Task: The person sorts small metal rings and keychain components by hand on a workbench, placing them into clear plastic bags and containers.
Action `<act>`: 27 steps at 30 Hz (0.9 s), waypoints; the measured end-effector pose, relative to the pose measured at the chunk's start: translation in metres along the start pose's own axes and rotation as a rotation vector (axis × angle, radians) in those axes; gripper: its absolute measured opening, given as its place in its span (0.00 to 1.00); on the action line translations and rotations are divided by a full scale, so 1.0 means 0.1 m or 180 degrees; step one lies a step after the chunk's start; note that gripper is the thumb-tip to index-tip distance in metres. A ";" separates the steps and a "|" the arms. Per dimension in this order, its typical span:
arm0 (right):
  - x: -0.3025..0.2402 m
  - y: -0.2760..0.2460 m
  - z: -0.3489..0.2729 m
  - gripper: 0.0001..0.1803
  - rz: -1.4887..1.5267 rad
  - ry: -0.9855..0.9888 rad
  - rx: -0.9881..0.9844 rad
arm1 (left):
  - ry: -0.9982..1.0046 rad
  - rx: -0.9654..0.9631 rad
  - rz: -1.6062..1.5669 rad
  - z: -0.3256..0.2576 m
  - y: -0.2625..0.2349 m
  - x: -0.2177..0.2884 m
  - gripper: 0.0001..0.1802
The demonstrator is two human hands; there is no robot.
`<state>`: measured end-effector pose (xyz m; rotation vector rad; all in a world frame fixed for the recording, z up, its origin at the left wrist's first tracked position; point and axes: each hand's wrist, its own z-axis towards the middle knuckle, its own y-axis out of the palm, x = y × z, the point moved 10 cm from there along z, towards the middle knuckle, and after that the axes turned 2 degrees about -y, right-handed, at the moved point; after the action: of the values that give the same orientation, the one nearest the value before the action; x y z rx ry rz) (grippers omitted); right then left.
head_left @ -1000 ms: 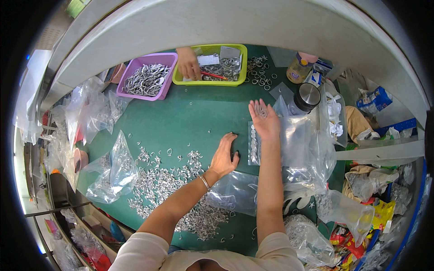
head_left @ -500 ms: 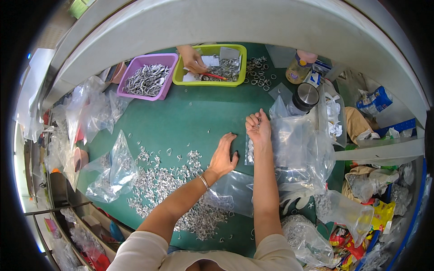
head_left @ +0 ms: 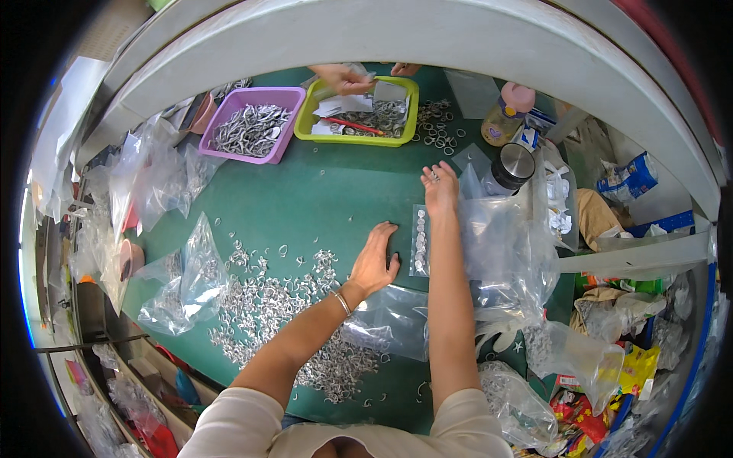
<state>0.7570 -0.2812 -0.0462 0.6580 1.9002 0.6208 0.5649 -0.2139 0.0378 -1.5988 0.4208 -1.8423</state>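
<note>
My left hand point(head_left: 374, 261) lies on the green table with its fingers stretched out and the thumb apart, holding nothing. My right hand point(head_left: 440, 188) is turned partly palm up, its fingers curled around small silver rings that glint between them. Below the right hand, alongside its wrist, a narrow clear plastic sleeve point(head_left: 420, 243) shows a column of round silver pieces. Left of my left forearm spreads a loose pile of small silver rings point(head_left: 267, 317). Under and beside that wrist lies a flat clear plastic bag point(head_left: 397, 324).
A purple basket point(head_left: 271, 158) of silver pieces and a yellow-green basket point(head_left: 359, 140) stand at the back, where another person's hand point(head_left: 343, 79) reaches in. Clear bags point(head_left: 500, 244), a dark-lidded jar point(head_left: 514, 164) and a pink-topped bottle point(head_left: 500, 126) crowd the right side.
My right hand has moved slightly farther away and loosened, uncovering more of the sleeve. My left hand has barely moved. The other person's hand has left the red pen and risen; a second hand shows.
</note>
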 end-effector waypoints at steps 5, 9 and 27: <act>-0.07 0.02 0.19 0.28 -0.0073 -0.0212 0.0100 | -0.0044 -0.0013 -0.0033 -0.02 0.00 0.00 0.31; 0.09 0.03 -0.01 0.21 -0.0024 0.0120 -0.0134 | -0.0080 -0.0024 -0.0085 -0.03 -0.01 -0.04 0.31; -0.53 0.63 -0.05 0.23 -0.6363 -0.3466 0.0924 | -0.0063 -0.0024 -0.0023 -0.04 -0.03 -0.03 0.31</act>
<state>0.7820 -0.2725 0.0321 -0.7601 0.7821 -1.0990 0.5602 -0.2106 0.0369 -1.6245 0.4141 -1.8308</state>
